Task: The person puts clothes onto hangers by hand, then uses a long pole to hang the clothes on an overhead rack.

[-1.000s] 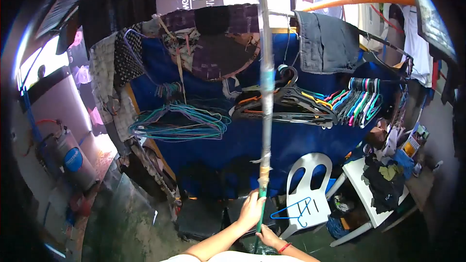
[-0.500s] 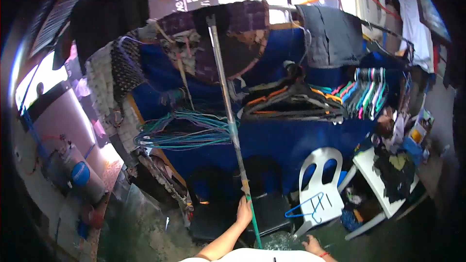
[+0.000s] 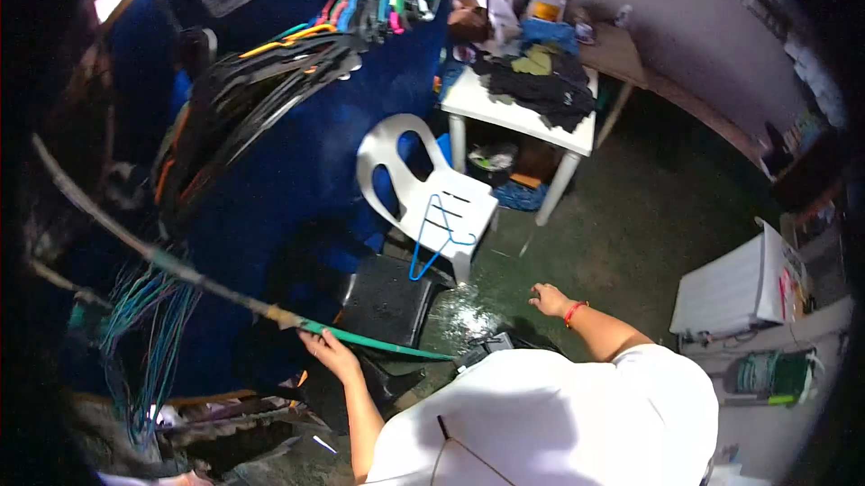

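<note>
The long pole [image 3: 225, 290], mottled grey with a tan band above its green end, slanted before the blue backdrop [image 3: 324, 126]. The left hand [image 3: 333, 356] clamped its fingers around the green; the right hand [image 3: 549, 300] held its fingers loosely apart.

We have a loose hanger [image 3: 421, 243] lying on the chair [image 3: 475, 207], which stands just left of the surface [image 3: 468, 100] carrying heaped clothes [image 3: 550, 85]. To our left, the pole [image 3: 212, 283] crosses before bunched hangers [image 3: 153, 342].
</note>
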The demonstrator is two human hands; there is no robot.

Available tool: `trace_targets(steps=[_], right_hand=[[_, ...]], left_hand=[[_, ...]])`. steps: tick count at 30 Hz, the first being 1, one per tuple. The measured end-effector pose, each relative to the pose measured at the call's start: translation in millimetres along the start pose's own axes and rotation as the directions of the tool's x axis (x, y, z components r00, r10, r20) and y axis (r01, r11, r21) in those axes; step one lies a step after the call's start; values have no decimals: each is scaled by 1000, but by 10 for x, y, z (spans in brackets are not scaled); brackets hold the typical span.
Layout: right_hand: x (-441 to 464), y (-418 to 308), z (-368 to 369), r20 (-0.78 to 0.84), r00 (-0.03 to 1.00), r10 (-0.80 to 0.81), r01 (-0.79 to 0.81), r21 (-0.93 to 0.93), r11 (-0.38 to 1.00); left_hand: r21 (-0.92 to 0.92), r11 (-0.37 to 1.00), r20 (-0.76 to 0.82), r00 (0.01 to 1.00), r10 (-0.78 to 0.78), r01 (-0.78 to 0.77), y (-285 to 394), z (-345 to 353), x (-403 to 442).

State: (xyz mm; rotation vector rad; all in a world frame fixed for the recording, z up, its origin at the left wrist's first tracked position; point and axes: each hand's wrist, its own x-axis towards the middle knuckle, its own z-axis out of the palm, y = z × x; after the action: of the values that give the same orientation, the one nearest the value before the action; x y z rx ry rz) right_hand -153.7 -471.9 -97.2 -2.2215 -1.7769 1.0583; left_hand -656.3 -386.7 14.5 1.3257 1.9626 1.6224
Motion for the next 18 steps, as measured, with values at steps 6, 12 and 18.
trace_targets(steps=[6, 12, 18], right_hand=[[3, 914, -312, 12, 924, 382, -377, -143, 915], [759, 1276, -863, -35, 957, 287, -288, -34, 957], [2068, 929, -1521, 99, 994, -47, 36, 111, 993]], left_hand=[[218, 936, -24, 958, 287, -275, 106, -46, -467], [55, 989, 450, 887, 98, -137, 397, 1251, -770], [266, 959, 736, 664, -135, -100, -496, 3451, -880]])
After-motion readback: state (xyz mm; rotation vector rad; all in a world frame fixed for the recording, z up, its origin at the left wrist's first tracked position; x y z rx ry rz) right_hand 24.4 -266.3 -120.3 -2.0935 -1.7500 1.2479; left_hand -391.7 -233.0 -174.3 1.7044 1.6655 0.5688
